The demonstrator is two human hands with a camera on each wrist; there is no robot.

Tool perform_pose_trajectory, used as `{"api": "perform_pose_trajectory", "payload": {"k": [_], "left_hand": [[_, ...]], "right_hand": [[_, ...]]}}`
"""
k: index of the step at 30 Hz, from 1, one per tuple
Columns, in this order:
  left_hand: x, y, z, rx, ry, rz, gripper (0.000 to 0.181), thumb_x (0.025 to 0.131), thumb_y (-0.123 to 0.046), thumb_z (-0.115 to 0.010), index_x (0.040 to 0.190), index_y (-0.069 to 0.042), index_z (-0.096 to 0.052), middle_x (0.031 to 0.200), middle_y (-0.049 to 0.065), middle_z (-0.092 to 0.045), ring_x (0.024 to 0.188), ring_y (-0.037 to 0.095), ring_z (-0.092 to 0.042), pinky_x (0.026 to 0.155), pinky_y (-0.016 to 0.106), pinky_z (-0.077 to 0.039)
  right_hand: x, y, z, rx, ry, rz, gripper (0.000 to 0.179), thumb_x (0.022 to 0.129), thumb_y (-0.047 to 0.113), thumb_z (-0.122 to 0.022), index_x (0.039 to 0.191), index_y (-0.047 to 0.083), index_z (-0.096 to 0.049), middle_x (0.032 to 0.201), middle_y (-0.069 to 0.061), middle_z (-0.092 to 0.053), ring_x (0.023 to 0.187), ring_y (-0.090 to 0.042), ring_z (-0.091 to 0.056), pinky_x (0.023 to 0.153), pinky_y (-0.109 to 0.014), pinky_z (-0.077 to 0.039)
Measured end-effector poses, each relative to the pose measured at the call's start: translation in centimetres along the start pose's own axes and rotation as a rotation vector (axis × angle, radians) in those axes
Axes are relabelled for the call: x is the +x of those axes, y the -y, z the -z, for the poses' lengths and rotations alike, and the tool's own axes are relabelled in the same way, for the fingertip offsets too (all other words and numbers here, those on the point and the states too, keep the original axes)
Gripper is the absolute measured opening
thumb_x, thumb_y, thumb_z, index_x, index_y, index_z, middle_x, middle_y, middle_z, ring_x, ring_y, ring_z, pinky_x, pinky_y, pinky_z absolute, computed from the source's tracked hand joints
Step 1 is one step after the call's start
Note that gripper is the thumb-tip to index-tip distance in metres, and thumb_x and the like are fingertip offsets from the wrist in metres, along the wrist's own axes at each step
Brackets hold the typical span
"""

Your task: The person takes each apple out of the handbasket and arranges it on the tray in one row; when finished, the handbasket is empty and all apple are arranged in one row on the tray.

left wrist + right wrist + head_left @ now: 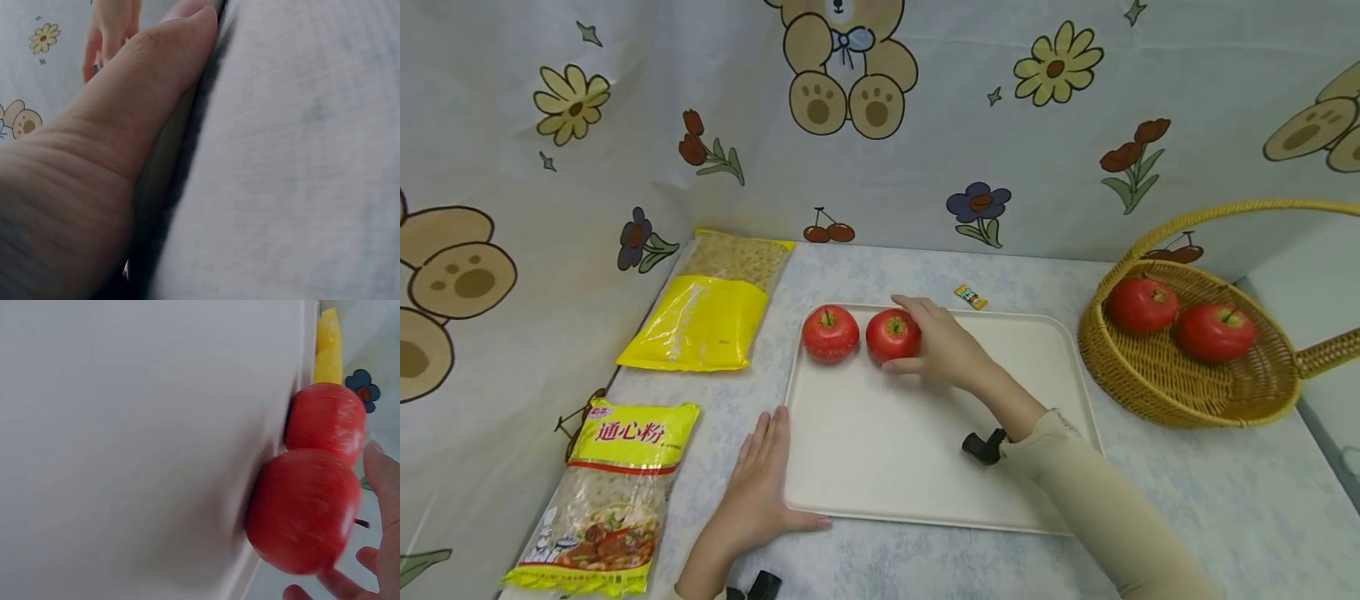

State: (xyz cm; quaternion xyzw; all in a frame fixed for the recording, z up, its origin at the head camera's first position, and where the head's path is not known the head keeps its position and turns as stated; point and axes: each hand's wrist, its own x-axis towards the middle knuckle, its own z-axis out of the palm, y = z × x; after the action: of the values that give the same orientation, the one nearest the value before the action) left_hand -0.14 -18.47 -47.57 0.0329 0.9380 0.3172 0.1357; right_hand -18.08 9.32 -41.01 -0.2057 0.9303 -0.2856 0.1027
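Observation:
Two red apples sit side by side near the far left corner of a white tray (880, 450). Around the right-hand apple (892, 336) my right hand (946, 343) is spread, with thumb and fingers loosely on either side. In the right wrist view one fingertip meets the edge of this apple (303, 509), while another finger stands apart from it. The other apple (831, 333) is just left of it. My left hand (758, 487) lies flat at the tray's near left corner, fingers straight along the left side and thumb along the front edge.
A wicker basket (1187, 408) holding two more apples stands on the right. Two pasta bags, a plain yellow one (700, 321) and a printed one (606, 500), lie on the left. Behind the tray is a small wrapped packet (972, 297). A patterned cloth hangs at the back.

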Motion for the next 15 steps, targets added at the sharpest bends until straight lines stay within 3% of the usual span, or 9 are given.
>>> {"api": "perform_pose_trajectory", "payload": {"k": [4,8,13,15], "left_hand": [[0.1,0.0,-0.1,-0.001,-0.012,-0.005,0.162,0.043,-0.072,-0.088,0.160,-0.010,0.006,0.168,0.015,0.005,0.155,0.035,0.008,0.123,0.059,-0.001],[0.1,-0.1,-0.1,0.001,0.003,0.003,0.162,0.044,-0.073,-0.087,0.160,-0.009,0.006,0.168,0.016,0.005,0.155,0.036,0.007,0.123,0.059,-0.001],[0.2,-0.1,-0.1,0.011,0.030,0.023,0.162,0.045,-0.076,-0.084,0.159,-0.010,0.008,0.168,0.015,0.007,0.155,0.035,0.010,0.123,0.059,0.000],[0.2,-0.2,-0.1,0.008,0.030,0.020,0.161,0.045,-0.077,-0.084,0.159,-0.010,0.009,0.168,0.015,0.008,0.155,0.035,0.010,0.123,0.059,0.001]], "right_hand": [[-2.7,-0.3,1.8,0.008,-0.104,0.042,0.090,0.078,0.051,-0.081,0.152,0.025,-0.037,0.152,0.000,-0.044,0.140,-0.025,-0.041,0.109,-0.056,-0.044],[-5.8,-1.4,4.2,0.032,-0.209,0.094,0.078,0.082,0.046,-0.079,0.148,0.020,-0.044,0.147,-0.003,-0.048,0.128,-0.025,-0.051,0.102,-0.050,-0.050],[-9.1,-4.1,7.0,0.009,-0.359,0.103,0.066,0.084,0.033,-0.080,0.141,0.014,-0.052,0.137,-0.009,-0.056,0.115,-0.025,-0.057,0.089,-0.043,-0.053],[-10.3,-5.6,8.0,-0.006,-0.427,0.081,0.063,0.083,0.028,-0.081,0.138,0.012,-0.055,0.132,-0.010,-0.058,0.111,-0.024,-0.057,0.088,-0.032,-0.050]]}}
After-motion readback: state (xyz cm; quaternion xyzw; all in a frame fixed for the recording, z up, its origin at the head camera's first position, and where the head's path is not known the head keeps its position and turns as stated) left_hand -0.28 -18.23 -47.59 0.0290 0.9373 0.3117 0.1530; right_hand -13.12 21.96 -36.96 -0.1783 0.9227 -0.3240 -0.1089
